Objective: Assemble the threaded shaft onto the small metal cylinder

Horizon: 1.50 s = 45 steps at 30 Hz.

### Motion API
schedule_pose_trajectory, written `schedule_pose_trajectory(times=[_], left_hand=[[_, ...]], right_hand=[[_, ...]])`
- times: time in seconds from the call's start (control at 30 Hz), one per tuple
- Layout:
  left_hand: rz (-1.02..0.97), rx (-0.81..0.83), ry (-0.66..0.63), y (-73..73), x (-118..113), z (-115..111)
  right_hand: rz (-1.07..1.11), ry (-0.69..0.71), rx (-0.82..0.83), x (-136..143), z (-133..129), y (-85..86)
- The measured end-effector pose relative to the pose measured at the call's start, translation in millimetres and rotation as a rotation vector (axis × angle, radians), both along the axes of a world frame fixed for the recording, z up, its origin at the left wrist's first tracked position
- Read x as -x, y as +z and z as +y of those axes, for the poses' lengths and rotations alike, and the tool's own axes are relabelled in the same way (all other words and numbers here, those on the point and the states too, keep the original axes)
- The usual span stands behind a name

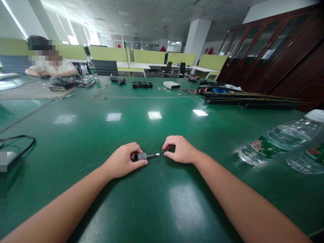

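Just left of the middle of the green table [141, 128], my left hand [124, 160] closes its thumb and fingers around a grey cylindrical tool [142, 156]. A thin dark shaft with a silvery tip sticks out of it toward the right. Across a small gap, my right hand [180, 149] pinches a small coil spring [165, 151] between thumb and fingers. The spring's left end faces the shaft's tip, and the two are apart. Part of the cylinder lies hidden in my left palm; the spring's right end is hidden by my right fingers.
Water bottles [275, 143] stand at the right. Long dark rails [248, 98] lie at the back right. A white box [171, 85], a black slotted block [142, 85] and a power tool [117, 80] sit along the far side. A black cable [25, 136] curls at the left; a person [53, 67] sits beyond.
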State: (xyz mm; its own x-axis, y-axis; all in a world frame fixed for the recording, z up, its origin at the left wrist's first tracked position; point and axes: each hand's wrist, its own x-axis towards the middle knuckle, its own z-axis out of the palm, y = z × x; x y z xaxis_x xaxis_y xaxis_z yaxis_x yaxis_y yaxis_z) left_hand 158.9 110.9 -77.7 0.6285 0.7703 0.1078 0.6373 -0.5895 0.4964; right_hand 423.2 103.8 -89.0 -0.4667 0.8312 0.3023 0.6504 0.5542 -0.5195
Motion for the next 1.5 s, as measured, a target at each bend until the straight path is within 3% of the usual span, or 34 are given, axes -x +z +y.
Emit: schedule_pose_trajectory(times=[0.33,0.63,1.27,1.5], left_hand=[[-0.011,-0.006,0.000,-0.7,-3.1,1.0],[-0.024,-0.020,-0.012,-4.7,-4.6,2.1],[-0.033,-0.017,-0.029,-6.1,-3.2,2.2],[-0.035,-0.030,-0.054,-6.9,-3.7,1.9]], right_hand=[[0.017,0.055,0.031,11.4,-3.5,0.6],[0.295,0.071,0.182,32.3,-10.4,-7.0],[-0.027,0.124,0.006,31.8,-10.0,-4.6],[-0.014,0.161,-0.015,33.6,-10.0,-7.9]])
